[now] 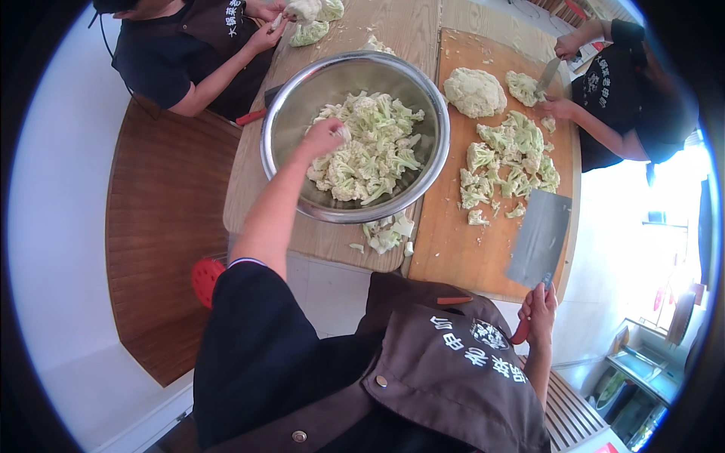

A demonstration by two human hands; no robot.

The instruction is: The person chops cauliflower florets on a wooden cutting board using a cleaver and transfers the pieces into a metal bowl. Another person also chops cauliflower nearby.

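Note:
My left hand (324,137) is inside a large stainless steel bowl (439,136), over a heap of cut cauliflower florets (376,147), its fingers closed on a small pale cauliflower piece (342,133). In my right hand (538,311) is the red handle of a cleaver (539,238); its broad blade is raised over the right edge of the wooden cutting board (453,249). Cut cauliflower pieces (512,153) lie on the board beyond the blade, with a large cauliflower head (474,92) behind them.
A person at right cuts a cauliflower piece (522,88) with a knife (548,73). Another person at upper left handles cauliflower (303,10). A red-handled knife (251,117) lies left of the bowl. Cauliflower trimmings (388,233) lie at the near table edge, and a red stool (207,281) stands at left.

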